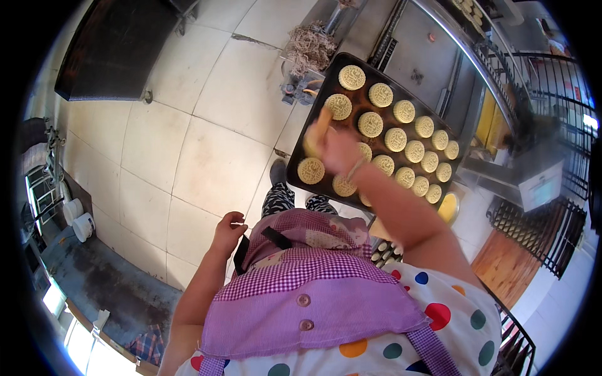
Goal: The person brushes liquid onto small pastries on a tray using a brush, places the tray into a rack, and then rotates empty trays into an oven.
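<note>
A dark baking tray [338,61] holds rows of round, pale yellow mooncakes [370,125] with stamped tops. Over the tray's left part, my right hand [342,150] is closed around what looks like a pastry brush [323,123] with a tan handle. Motion blurs the hand and the brush, and together with my forearm they cover some of the mooncakes. Low beside my purple apron, my left hand [231,232] is away from the tray. Its fingers are loosely bent and apart, with nothing in them.
Metal equipment [426,56] stands beyond the tray. A yellow-filled bowl [448,207] is near its right corner. A bundle of shredded strips [311,47] sits past its far left corner. A large dark box on casters [116,47] stands at the far left on the tiled floor.
</note>
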### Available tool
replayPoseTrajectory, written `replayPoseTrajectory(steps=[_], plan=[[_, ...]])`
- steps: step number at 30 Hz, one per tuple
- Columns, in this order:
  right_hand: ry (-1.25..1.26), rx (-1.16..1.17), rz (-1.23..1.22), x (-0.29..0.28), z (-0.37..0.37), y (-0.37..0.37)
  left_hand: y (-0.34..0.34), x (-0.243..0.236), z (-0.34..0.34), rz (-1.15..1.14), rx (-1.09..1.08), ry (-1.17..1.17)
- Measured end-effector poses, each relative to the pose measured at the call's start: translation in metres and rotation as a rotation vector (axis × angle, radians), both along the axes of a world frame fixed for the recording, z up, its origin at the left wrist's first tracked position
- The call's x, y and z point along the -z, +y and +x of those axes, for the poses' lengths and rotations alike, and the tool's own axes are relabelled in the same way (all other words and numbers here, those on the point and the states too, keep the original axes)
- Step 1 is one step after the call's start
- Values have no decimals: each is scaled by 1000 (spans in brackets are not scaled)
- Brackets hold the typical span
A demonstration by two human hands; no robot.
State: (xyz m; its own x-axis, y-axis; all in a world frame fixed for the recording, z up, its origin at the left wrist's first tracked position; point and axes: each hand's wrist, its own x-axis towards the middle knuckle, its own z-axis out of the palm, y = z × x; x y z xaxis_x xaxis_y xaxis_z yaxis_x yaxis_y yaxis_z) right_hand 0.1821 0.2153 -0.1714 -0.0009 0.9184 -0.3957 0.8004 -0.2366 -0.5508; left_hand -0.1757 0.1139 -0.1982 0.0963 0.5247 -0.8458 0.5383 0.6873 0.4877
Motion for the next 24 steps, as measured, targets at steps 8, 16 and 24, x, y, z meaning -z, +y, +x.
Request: replayPoseTrajectory(steps=[8,16,24], plan=[[-279,193,361,11,105,100,0,4,7,42,-27,-20],[362,114,229,3,14,-76,6,6,39,15,31,-36],[-265,378,214,14,186,-16,13,-4,89,-2,135,-68]])
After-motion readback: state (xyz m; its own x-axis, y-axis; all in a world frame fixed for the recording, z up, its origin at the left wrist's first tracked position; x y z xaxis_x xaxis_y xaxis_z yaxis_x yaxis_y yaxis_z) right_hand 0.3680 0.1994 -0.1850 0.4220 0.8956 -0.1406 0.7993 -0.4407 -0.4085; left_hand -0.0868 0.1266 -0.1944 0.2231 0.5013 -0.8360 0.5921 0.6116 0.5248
